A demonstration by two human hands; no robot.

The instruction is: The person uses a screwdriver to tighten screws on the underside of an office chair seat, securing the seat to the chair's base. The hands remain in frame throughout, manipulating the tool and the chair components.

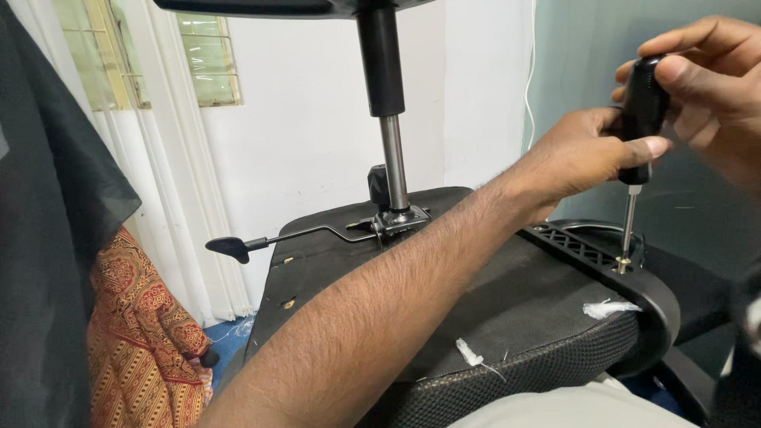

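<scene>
An upturned office chair seat (pixel 491 309) lies in front of me, its black underside facing up. A black-handled screwdriver (pixel 640 119) stands upright at the right, its tip on a brass screw (pixel 624 261) in the black plastic armrest bracket (pixel 587 250). My left hand (pixel 583 154) reaches across the seat and grips the lower handle. Wrapped over the top of the handle is my right hand (pixel 709 75).
The gas lift column (pixel 388 103) rises from the seat mechanism (pixel 396 218), with a height lever (pixel 261 242) pointing left. An orange patterned cloth (pixel 143 341) lies at the left. White curtains and a window stand behind. Torn white fabric bits (pixel 606 307) stick out near the seat edge.
</scene>
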